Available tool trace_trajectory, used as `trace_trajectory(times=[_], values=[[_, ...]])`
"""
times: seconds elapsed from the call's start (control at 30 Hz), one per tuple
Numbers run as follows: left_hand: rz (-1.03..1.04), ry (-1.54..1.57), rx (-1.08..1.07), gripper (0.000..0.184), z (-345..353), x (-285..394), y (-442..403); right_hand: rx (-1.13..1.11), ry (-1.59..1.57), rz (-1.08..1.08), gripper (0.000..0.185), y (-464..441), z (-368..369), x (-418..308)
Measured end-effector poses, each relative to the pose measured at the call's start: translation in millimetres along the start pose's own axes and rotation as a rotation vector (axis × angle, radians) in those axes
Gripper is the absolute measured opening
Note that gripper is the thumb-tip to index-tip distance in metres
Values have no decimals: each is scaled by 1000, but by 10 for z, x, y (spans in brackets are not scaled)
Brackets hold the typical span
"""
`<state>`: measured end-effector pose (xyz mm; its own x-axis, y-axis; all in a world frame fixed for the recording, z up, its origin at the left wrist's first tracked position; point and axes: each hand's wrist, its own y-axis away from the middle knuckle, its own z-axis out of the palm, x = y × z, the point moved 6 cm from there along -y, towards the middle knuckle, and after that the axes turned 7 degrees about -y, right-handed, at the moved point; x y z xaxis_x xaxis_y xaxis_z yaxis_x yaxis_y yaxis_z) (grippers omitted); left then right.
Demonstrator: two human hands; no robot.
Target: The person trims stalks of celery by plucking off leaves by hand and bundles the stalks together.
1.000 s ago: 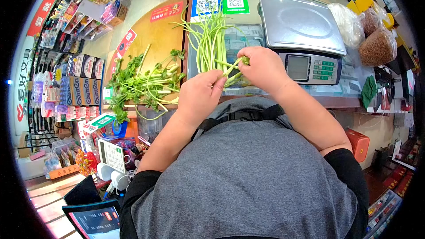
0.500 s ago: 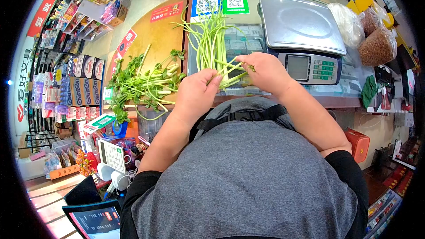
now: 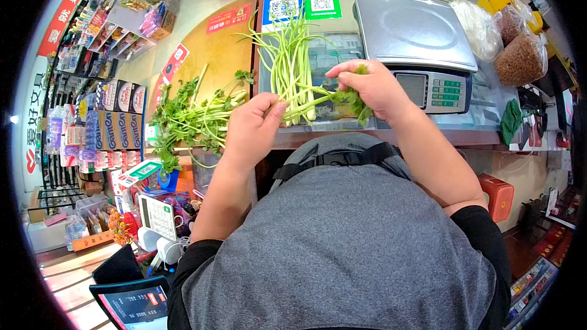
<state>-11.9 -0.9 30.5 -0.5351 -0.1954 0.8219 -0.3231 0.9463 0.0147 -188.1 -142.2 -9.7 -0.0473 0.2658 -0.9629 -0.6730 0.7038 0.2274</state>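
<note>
My left hand [image 3: 254,123] pinches the lower end of a celery stalk [image 3: 310,106] between thumb and fingers. At the stalk's other end, my right hand [image 3: 384,90] is closed around its green leaves [image 3: 353,105], some hanging below the fingers. Behind the hands, a pile of long, mostly leafless celery stalks [image 3: 292,55] lies on the glass part of the counter. To the left, a heap of leafy celery [image 3: 192,119] rests on the wooden part, its leaves spilling over the front edge. Parts of the held stalk are covered by my fingers.
A weighing scale [image 3: 419,30] stands right of the stalks. Beyond it are a bag of brown granules [image 3: 520,61] and a clear plastic bag [image 3: 474,27]. Payment code cards [image 3: 322,2] lie at the counter's back. Goods shelves [image 3: 116,55] line the left.
My left hand has moved left and slightly down. My right hand has shifted right, and a bunch of leaves now shows in it with the stalk stretched between both hands.
</note>
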Motion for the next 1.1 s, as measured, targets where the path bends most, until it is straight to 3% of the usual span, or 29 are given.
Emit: trace_trajectory(times=[0.1, 0.13, 0.27, 0.47, 0.87, 1.1], values=[[47, -112, -9, 14, 4, -3, -8, 9, 406, -251, 24, 82, 190, -216], [42, -120, -9, 14, 4, 5, -6, 28, 491, -438, 24, 101, 239, -245], [28, -145, -7, 15, 19, 47, -1, 116, 814, -729, 21, 260, 443, -391], [29, -149, -7, 16, 37, 46, 0, 105, 892, -813, 5, 246, 489, -321], [82, -219, -100, 14, 123, 11, 16, 83, 621, -611, 6, 129, 301, -174], [68, -292, -127, 16, 86, 6, -1, -32, 782, -712, 6, 182, 393, -236]])
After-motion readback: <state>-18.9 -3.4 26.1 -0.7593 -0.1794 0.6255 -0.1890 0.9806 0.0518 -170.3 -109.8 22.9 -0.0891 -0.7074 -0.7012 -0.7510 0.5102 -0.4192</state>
